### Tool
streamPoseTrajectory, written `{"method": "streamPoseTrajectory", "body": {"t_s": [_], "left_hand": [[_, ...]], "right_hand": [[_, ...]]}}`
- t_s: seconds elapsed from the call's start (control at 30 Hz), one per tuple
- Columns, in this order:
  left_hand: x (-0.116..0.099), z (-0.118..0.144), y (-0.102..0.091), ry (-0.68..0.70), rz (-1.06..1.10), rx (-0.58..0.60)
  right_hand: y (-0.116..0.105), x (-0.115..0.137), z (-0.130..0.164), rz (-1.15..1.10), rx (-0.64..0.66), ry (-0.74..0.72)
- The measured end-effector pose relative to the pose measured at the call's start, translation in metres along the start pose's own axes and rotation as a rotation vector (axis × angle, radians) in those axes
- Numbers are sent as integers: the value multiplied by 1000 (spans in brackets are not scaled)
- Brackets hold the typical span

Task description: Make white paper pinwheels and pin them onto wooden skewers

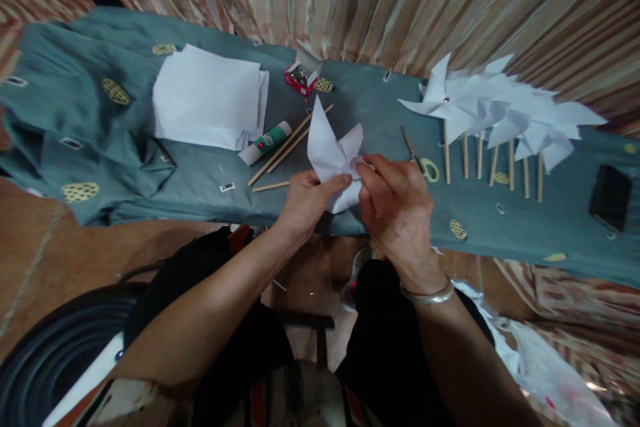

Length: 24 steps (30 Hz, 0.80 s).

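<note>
From the head view we look down at a teal cloth-covered table [210,173] set before a striped curtain. Both hands meet over the near edge of it, around a folded white paper pinwheel [333,147] whose pointed flaps stand up and away from us. Our left hand [306,203] holds the pinwheel from the left, thumb laid across its lower flap and fingers curled beneath. Our right hand [395,207] comes in from the right, its thumb and forefinger pinching at the centre of the paper where the flaps gather; we cannot tell whether anything small sits between those fingertips. A silver bangle [429,293] circles the right wrist. Just beyond the left hand lie several wooden sticks [285,150], a glue stick [264,143] beside them, and further back a stack of white paper sheets [207,97]. A small red box [300,77], open, sits near the far edge. To the right of the hands, green-handled scissors [420,160] rest on the cloth, and past them a row of finished pinwheels on sticks [500,117] lies side by side. A dark phone [610,197] lies at the far right.
</note>
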State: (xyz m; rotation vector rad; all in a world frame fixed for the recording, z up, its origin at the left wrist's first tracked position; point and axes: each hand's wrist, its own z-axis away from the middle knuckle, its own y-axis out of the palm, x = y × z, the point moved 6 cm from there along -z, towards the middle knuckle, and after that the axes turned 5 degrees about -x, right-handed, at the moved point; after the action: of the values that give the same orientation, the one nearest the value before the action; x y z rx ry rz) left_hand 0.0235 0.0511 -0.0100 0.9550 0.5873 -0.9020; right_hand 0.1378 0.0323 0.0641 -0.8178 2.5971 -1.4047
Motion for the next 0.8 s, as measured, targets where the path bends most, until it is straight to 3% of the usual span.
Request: {"method": "streamPoseTrajectory", "body": {"t_s": [0.37,0.6,0.8], "left_hand": [[-3,1,0,40,-12,21],[-4,3,-1,18,-61,27],[-7,3,-2,33,-94,60]], "right_hand": [[-2,-1,0,-178,64,77],[-3,-13,-4,-408,24,271],[-1,-22,-4,-549,79,362]]}}
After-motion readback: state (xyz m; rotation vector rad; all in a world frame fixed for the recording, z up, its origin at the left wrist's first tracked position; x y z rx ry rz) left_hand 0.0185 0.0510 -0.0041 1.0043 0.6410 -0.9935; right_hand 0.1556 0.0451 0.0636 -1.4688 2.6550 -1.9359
